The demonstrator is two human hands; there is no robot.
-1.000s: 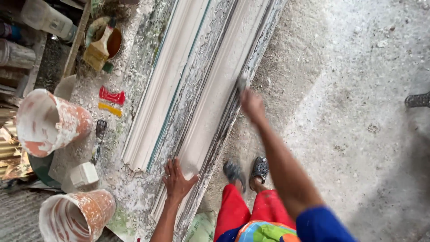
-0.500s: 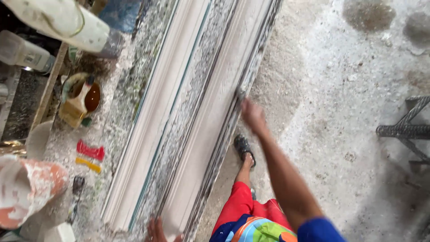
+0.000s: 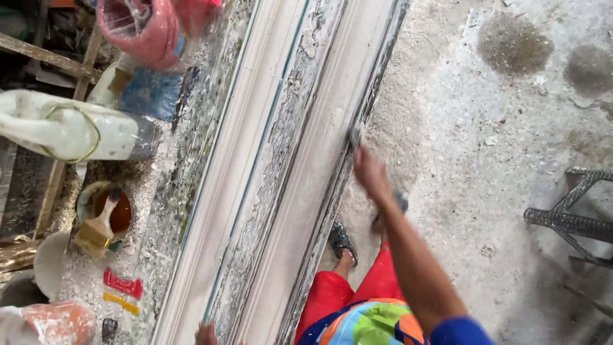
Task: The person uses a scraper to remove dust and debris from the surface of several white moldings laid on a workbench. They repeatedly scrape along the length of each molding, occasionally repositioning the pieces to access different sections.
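Two long white plaster mouldings lie side by side on a crusted workbench (image 3: 191,172); the nearer moulding (image 3: 319,166) runs along the bench's right edge, the farther one (image 3: 236,179) sits to its left. My right hand (image 3: 369,169) is stretched out along the nearer moulding's outer edge, gripping a small grey scraper (image 3: 354,135) pressed against it. Only the fingertips of my left hand (image 3: 205,333) show at the bottom edge, resting on the bench between the mouldings. Whether they hold anything is hidden.
A brown bowl with a brush (image 3: 102,217), red and yellow tools (image 3: 122,284), a white plastic jug (image 3: 70,131), a pink bucket (image 3: 143,29) and an orange-stained bucket (image 3: 57,322) crowd the bench's left side. A metal frame (image 3: 568,220) stands on the dusty concrete floor at right.
My right hand has slid farther along the nearer moulding's edge. The view has moved up the bench, so my left hand has dropped almost out of sight at the bottom.
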